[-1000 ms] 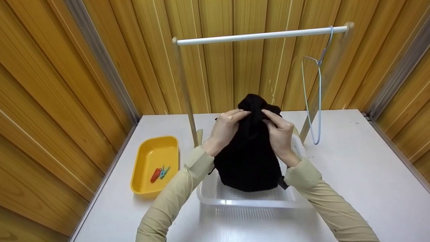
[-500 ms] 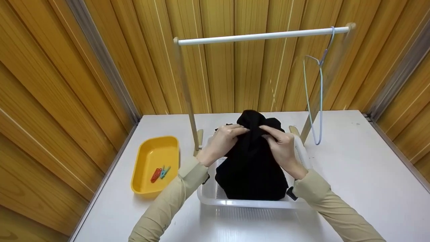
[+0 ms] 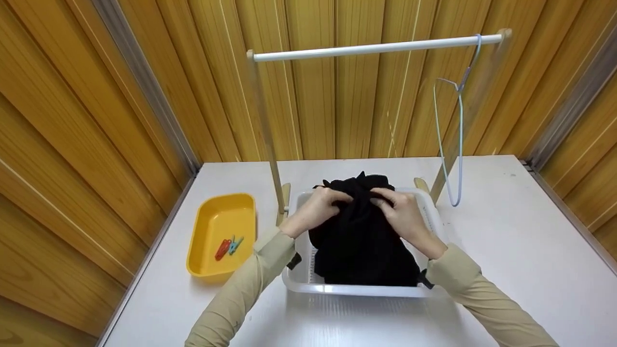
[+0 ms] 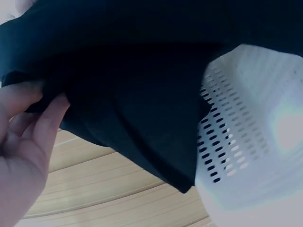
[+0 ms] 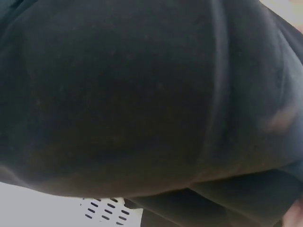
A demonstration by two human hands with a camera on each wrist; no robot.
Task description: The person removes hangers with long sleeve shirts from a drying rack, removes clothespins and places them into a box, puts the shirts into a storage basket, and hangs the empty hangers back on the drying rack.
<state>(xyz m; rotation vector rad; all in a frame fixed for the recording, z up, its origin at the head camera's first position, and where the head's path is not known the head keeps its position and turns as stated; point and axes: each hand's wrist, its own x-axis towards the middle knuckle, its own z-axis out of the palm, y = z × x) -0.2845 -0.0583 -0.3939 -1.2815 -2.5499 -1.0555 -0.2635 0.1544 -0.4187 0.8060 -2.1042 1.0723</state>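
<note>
Both hands pinch a black garment [image 3: 366, 250] near its bunched top; its exact kind cannot be made out. My left hand [image 3: 318, 208] grips it from the left and my right hand [image 3: 404, 217] from the right, with a narrow gap between them. The lower part of the garment hangs into a white perforated plastic basket [image 3: 356, 290]. In the left wrist view, thumb and fingers [image 4: 52, 118] pinch a fold, and a loose corner hangs beside the basket [image 4: 232, 127]. Dark cloth [image 5: 118, 104] fills most of the right wrist view, hiding nearly all of that hand.
A rack with a white rail [image 3: 376, 48] stands behind the basket. One light blue wire hanger [image 3: 460, 140] hangs at the rail's right end. To the left, a yellow tray [image 3: 197, 241] holds a red clothespin [image 3: 223, 249] and a blue-green clothespin [image 3: 234, 246].
Both hands have come down toward the basket with the garment. Its top has sunk and its lower part now spreads wider in the basket.
</note>
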